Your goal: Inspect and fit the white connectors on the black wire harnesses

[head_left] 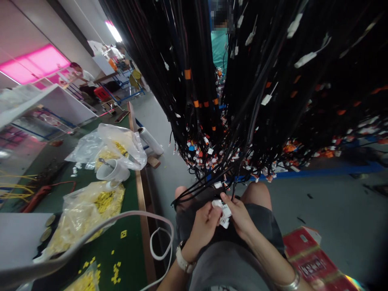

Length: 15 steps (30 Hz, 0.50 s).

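Over my lap, my left hand (207,220) has its fingers closed on small white connectors (224,214). My right hand (238,212) grips the same white cluster from the other side, its thumb near the top. Black cables (209,178) run down from the hanging bundles to my hands and across my left knee. The exact grip of the fingertips is too small to make out.
A green-topped table (130,250) on the left holds bags of yellow parts (104,202) and a white cup (113,171). Thick black cable bundles (194,81) hang ahead. A red box (315,258) lies at the lower right. A person in teal (218,46) is behind the cables.
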{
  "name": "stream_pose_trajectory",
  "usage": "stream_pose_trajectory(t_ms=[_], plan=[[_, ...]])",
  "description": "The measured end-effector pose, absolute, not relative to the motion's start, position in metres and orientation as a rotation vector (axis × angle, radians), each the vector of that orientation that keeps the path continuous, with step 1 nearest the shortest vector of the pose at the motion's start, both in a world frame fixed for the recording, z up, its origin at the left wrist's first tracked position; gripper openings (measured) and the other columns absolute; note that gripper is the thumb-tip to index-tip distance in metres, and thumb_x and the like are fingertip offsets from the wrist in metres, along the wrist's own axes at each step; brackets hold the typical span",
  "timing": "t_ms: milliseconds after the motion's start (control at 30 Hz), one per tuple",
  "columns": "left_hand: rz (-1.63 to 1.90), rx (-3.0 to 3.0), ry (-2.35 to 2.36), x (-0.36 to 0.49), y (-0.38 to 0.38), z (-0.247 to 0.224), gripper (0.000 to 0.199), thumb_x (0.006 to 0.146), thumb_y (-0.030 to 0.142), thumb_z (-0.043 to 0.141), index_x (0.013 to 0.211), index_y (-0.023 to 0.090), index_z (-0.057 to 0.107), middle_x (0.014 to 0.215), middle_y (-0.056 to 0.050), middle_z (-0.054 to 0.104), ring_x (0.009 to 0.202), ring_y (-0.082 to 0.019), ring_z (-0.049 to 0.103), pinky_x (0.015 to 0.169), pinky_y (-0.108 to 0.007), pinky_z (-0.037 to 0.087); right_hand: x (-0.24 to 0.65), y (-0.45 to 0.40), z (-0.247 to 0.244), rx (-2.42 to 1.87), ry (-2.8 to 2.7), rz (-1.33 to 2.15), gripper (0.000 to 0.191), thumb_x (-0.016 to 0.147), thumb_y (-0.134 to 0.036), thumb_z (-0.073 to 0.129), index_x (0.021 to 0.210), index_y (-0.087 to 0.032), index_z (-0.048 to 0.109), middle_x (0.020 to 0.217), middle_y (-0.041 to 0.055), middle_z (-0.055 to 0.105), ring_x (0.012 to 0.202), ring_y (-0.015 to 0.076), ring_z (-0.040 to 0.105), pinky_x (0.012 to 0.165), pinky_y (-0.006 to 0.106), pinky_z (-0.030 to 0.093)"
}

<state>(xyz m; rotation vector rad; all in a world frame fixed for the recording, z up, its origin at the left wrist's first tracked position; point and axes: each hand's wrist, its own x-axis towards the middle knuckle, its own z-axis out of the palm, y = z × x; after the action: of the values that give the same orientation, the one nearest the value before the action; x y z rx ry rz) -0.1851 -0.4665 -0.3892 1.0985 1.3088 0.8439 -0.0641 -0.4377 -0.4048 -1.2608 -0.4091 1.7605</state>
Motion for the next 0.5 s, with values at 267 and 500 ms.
stream_pose_trajectory(t_ms=[267, 500], plan=[[0.800, 0.889, 1.449, -0.199, -0.458, -0.393, 0.061, 0.078, 0.070, 0.049, 0.061, 0.012, 0.061, 0.057, -0.006, 0.063, 0.052, -0.013, 0.059, 0.053, -0.024, 0.043, -0.061, -0.437, -0.403, -1.229, -0.270, 1.859, 0.046, 0.054, -0.046, 0.085, 0.055, -0.018, 0.049, 0.044, -0.0060, 0.047, 0.041, 0.0068, 0.038, 0.042, 0.022, 0.028], [0.776, 1.243, 1.322, -0.198, -0.472, -0.370, 0.021, 0.073, 0.033, 0.073, 0.072, 0.016, 0.061, 0.064, 0.001, 0.059, 0.059, -0.011, 0.052, 0.058, -0.023, 0.041, -0.063, -0.432, -0.399, -1.178, -0.152, 1.895, 0.031, 0.058, -0.025, 0.077, 0.083, -0.015, 0.063, 0.045, -0.0033, 0.055, 0.039, 0.0097, 0.045, 0.039, 0.020, 0.031]])
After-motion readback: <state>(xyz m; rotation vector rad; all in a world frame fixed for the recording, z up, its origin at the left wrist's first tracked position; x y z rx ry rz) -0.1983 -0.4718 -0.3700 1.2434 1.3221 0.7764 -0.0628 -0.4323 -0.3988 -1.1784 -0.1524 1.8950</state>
